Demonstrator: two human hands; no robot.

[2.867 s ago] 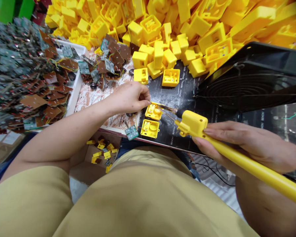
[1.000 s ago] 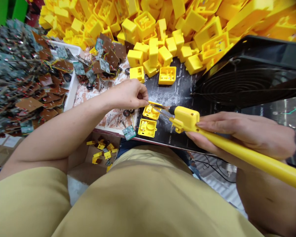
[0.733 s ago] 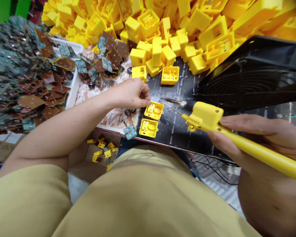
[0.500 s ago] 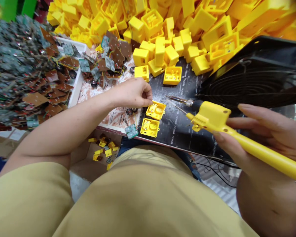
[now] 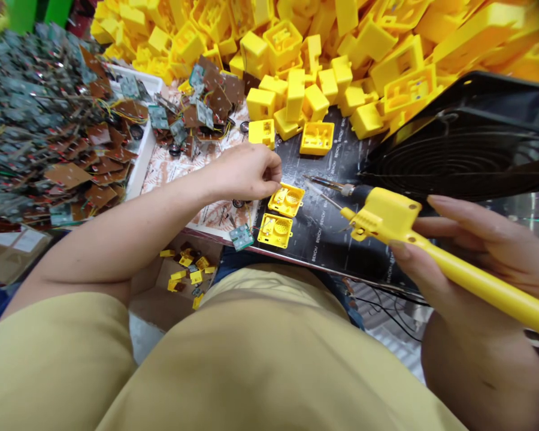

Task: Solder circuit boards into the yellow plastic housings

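My right hand [image 5: 471, 257] is wrapped around a yellow soldering iron [image 5: 386, 215], its metal tip pointing left above the black bench. My left hand [image 5: 251, 170] is closed in a pinch at the upper left edge of an open yellow casing [image 5: 286, 199]. Whatever is between those fingertips is too small or hidden to name. Just below lies a second open yellow casing [image 5: 275, 231], with a round speaker grille inside. A green circuit board [image 5: 241, 237] rests beside it at the bench edge, with thin wires between the two.
Yellow casings [image 5: 291, 96] are heaped across the back. A large pile of circuit boards [image 5: 40, 131] fills the left, near a white tray [image 5: 141, 161]. At right stands a black fan [image 5: 458, 137]. Below the bench, a cardboard box [image 5: 161, 293] holds small yellow parts.
The view has shifted slightly. My left hand keeps its pinch at the upper casing, and the soldering iron stays in nearly the same place in my right hand.
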